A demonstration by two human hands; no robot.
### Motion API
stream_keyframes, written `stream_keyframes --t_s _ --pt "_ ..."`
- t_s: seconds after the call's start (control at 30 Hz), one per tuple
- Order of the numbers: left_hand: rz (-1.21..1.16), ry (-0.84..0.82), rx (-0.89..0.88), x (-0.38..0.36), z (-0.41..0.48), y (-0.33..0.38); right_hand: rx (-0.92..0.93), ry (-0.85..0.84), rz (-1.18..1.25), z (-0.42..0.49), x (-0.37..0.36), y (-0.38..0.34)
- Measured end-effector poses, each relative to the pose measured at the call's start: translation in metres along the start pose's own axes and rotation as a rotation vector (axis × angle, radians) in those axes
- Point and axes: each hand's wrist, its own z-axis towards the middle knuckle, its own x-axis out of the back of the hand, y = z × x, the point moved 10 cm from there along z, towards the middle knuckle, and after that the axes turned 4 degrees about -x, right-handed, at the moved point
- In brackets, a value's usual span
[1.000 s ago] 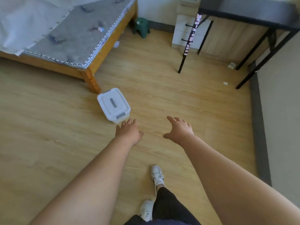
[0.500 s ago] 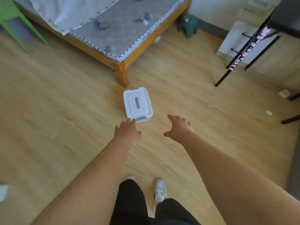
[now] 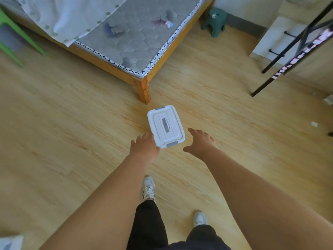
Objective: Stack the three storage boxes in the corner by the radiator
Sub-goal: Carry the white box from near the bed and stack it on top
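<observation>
Head view: white storage box [image 3: 166,126] w/ grey latches & lid handle sits on wood floor [image 3: 72,141], just in front of bed [image 3: 129,51] corner leg. Left hand [image 3: 144,148] reaches in at box's near-left corner, grip wide, fingers spread; can't tell if touching. Right hand [image 3: 200,142] just right of box, apart from it, grip wide, holding nothing. Green stool [image 3: 214,21] by far wall. White sneakers [image 3: 148,189] below arms.
</observation>
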Motion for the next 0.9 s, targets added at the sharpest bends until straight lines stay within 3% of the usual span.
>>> stream_keyframes --t_s 0.4,0.9 --pt "0.115 -0.05 -0.126 0.056 0.107 -0.017 -0.093 0.075 0.14 0.083 0.023 -0.044" --pt "-0.001 -0.09 -0.139 0.044 0.225 0.01 -0.123 -0.039 0.114 0.218 0.013 -0.029"
